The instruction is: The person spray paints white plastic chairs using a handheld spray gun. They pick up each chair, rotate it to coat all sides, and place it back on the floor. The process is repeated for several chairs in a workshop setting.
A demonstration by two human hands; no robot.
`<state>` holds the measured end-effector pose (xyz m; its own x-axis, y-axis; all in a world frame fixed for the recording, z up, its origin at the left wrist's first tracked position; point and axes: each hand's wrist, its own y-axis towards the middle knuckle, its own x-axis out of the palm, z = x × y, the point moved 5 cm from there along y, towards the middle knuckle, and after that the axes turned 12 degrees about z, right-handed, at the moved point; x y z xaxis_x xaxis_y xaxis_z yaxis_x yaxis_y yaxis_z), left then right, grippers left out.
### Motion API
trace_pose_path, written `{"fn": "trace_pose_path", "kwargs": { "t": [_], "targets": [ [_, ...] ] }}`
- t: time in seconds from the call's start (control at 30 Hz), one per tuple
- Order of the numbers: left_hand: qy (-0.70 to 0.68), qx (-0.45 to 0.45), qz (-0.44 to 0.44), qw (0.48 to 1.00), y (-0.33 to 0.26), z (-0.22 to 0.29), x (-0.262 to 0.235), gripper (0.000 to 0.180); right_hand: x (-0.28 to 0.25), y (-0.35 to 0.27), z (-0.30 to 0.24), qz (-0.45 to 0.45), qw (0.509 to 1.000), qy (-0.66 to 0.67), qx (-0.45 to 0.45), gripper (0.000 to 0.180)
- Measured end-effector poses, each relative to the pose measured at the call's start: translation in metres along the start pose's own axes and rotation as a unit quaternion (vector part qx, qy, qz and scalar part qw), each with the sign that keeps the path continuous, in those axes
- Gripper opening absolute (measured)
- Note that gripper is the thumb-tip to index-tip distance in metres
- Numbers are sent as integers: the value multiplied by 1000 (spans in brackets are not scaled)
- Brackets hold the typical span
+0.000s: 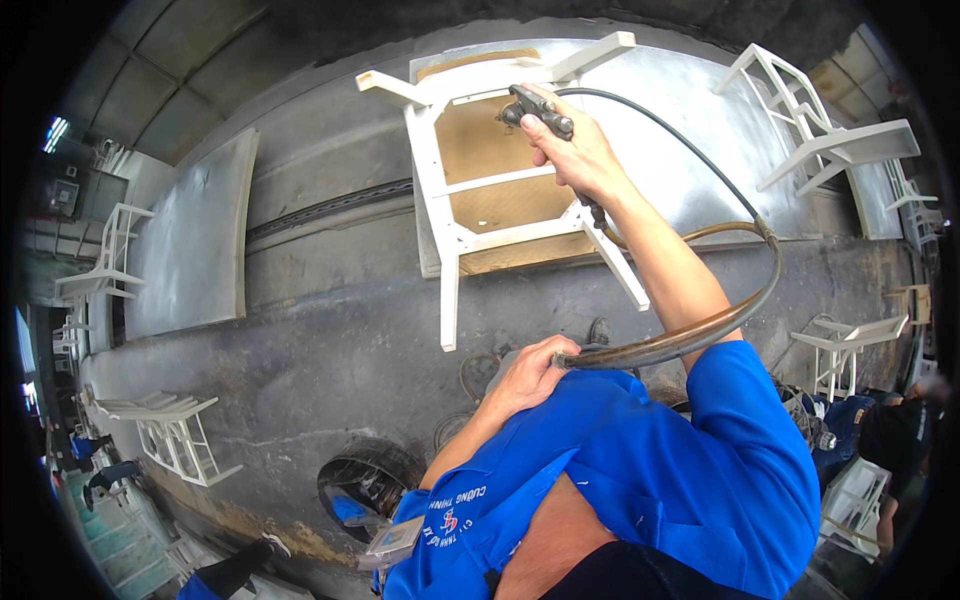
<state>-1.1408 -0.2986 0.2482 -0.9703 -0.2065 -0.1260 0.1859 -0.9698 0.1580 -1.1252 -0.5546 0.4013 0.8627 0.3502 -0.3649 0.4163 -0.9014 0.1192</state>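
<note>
My right hand (584, 158) is closed round the grip of a dark metal spray gun (540, 112), held over the far part of a white chair frame (449, 300). The frame lies on a brown board (485, 150), with its legs pointing outward. A black hose (690, 140) loops from the gun to the right and joins a thicker brownish hose (660, 348) that curves back to my waist. There my left hand (530, 377) grips the hose, close against my blue shirt. Any spray from the nozzle cannot be made out.
Pale metal sheets (195, 235) stand along the far side. More white chairs (850, 145) are at the right, and others (180, 435) at the left. A dark round tub (370, 478) sits by my left side. Other people are at the lower right and lower left.
</note>
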Motion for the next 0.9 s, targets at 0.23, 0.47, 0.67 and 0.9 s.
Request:
{"fn": "trace_pose_path", "kwargs": {
  "t": [0.23,0.47,0.67,0.9],
  "targets": [
    [5,25,-19,999,36,9,81,12,-150,-33,55,58,996,62,-21,55],
    [-15,35,-64,997,78,35,206,25,-264,-13,144,71,995,65,26,56],
    [52,-18,-49,997,85,54,250,32,-271,42,181,25,998,63,-18,54],
    [57,-53,-77,994,102,68,282,34,-275,85,193,28,996,80,-15,52]
  ]
}}
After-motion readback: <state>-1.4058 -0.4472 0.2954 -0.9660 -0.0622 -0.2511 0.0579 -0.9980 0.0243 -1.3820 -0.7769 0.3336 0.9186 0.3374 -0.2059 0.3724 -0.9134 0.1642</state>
